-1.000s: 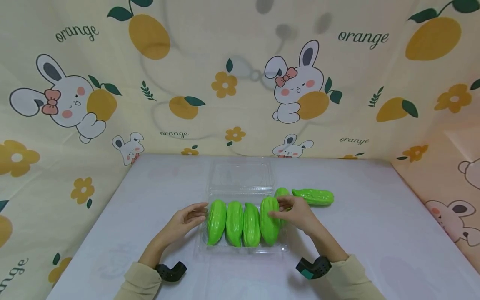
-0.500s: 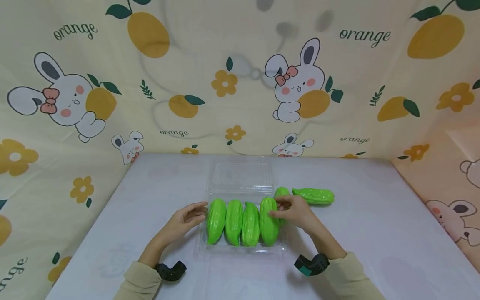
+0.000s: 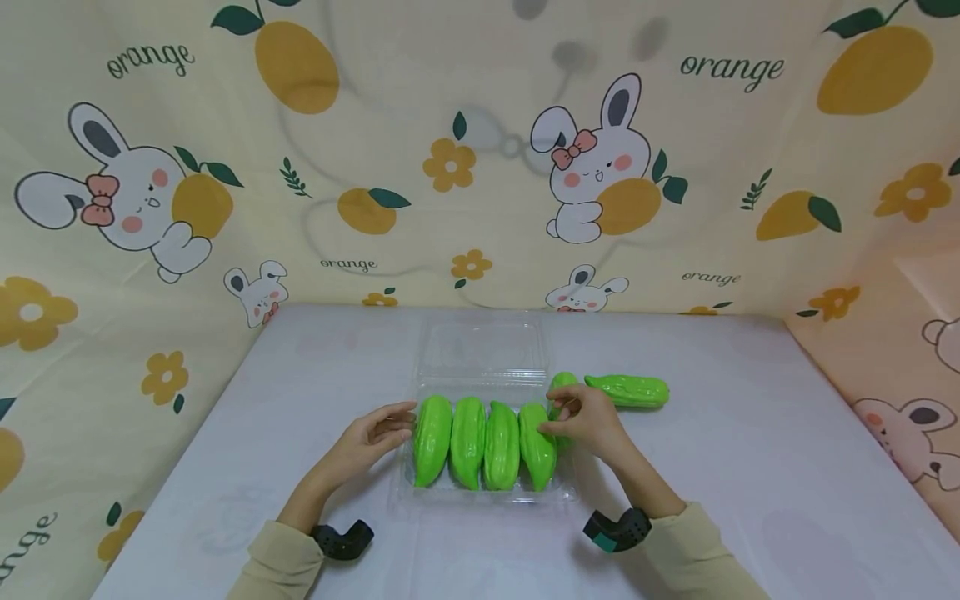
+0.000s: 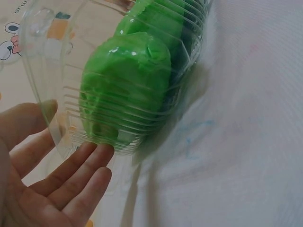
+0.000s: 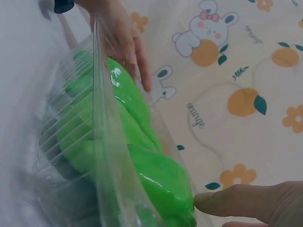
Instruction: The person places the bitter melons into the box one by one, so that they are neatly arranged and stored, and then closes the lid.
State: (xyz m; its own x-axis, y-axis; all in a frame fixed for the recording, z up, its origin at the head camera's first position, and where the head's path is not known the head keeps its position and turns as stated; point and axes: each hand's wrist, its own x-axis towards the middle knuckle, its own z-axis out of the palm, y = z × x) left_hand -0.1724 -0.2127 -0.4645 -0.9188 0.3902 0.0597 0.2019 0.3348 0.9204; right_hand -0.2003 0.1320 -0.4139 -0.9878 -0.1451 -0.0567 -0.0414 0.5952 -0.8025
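Note:
In the head view, several bright green, bumpy, gourd-like vegetables lie side by side in a clear plastic clamshell box (image 3: 487, 497). My left hand (image 3: 375, 437) is at the box's left side, fingers spread. In the left wrist view its fingertips (image 4: 102, 151) rest against the ribbed wall. My right hand (image 3: 588, 421) is at the right end, a fingertip touching the rightmost green vegetable (image 3: 537, 454), which leans slightly. The right wrist view shows one straight finger (image 5: 236, 201) against that vegetable's side; the other fingers are mostly out of frame.
The transparent lid (image 3: 482, 350) lies folded back behind the box. Another green vegetable (image 3: 630, 391) lies sideways on the white table (image 3: 720, 467), right of the box. One more (image 3: 562, 382) is partly hidden behind my right hand. A printed cloth (image 3: 480, 208) hangs at the back.
The rightmost vegetable has sunk lower in the box and turned, its lower tip now angled. My right hand has stayed almost in place beside it. The left hand has not moved.

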